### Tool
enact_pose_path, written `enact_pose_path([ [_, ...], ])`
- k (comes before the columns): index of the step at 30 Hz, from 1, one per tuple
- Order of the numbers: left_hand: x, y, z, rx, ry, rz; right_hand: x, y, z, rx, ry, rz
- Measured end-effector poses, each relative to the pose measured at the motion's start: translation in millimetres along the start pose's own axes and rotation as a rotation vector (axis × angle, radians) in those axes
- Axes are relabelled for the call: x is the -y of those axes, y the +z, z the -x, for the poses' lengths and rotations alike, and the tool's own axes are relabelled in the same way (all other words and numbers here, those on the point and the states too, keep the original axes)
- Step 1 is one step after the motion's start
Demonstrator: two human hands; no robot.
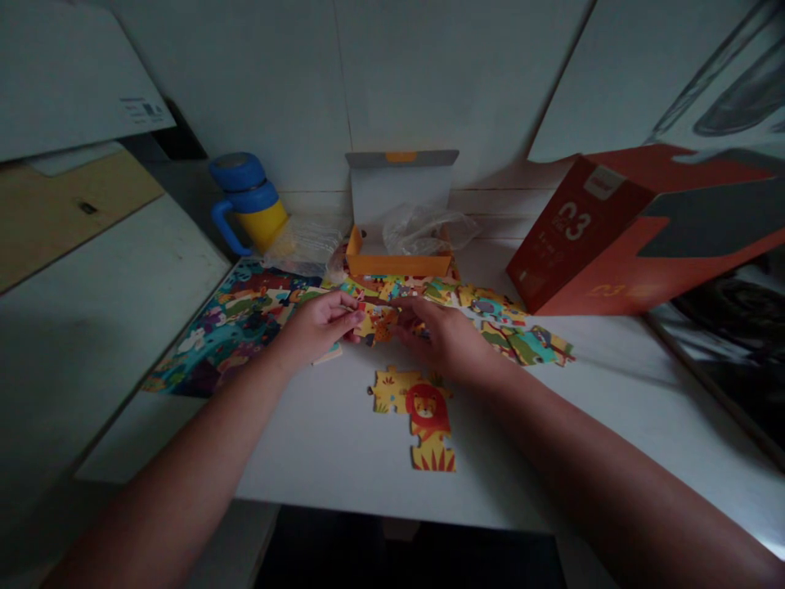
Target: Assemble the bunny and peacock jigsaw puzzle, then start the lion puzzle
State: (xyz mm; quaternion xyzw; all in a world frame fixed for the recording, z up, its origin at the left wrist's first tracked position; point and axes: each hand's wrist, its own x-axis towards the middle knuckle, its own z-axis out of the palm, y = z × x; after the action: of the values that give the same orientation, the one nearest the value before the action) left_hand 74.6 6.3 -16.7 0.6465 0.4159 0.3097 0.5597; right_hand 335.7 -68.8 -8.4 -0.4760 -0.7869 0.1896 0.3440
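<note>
Both hands meet over the middle of the white table. In the pinch of my left hand [316,330] is the left edge of a yellow jigsaw puzzle piece [379,324] with an orange spotted animal on it. From the other side, the curled fingers of my right hand [438,334] close at its right edge; their tips are partly hidden. Nearer to me lie joined puzzle pieces [429,409] showing a red-maned lion and yellow ground. Many loose pieces [484,304] spread behind and right of my hands, including a green one [535,345].
A dark blue and teal picture sheet [212,335] lies left. Behind stand an open orange box [398,265] with clear plastic [423,229] and a blue and yellow mug [261,217]. A large red-orange box [589,237] stands right. The table's front edge is close to my forearms.
</note>
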Motion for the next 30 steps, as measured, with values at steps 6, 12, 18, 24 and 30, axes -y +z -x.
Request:
enact_pose_path([
  [6, 2.6, 3.4, 0.6, 0.053, 0.017, 0.061, -1.7, 7.6, -3.0, -0.022, 0.156, -0.292],
  [12, -5.6, 1.9, 3.5, 0.015, 0.04, 0.081, -12.0, 14.8, -2.7, -0.005, 0.211, -0.45],
  [18, -20.9, -20.2, 7.0, -0.25, 0.159, 0.102, -14.3, 7.0, -2.5, -0.059, 0.23, -0.386],
  [24, -31.9, -80.4, 17.9, -0.738, 0.05, -0.368, -9.3, 4.2, -0.7, 0.019, 0.248, -0.281],
  [30, -36.4, -125.3, 31.0, -0.611, -0.495, -1.121, 7.0, 3.9, -2.0, 0.207, 0.217, -0.113],
])
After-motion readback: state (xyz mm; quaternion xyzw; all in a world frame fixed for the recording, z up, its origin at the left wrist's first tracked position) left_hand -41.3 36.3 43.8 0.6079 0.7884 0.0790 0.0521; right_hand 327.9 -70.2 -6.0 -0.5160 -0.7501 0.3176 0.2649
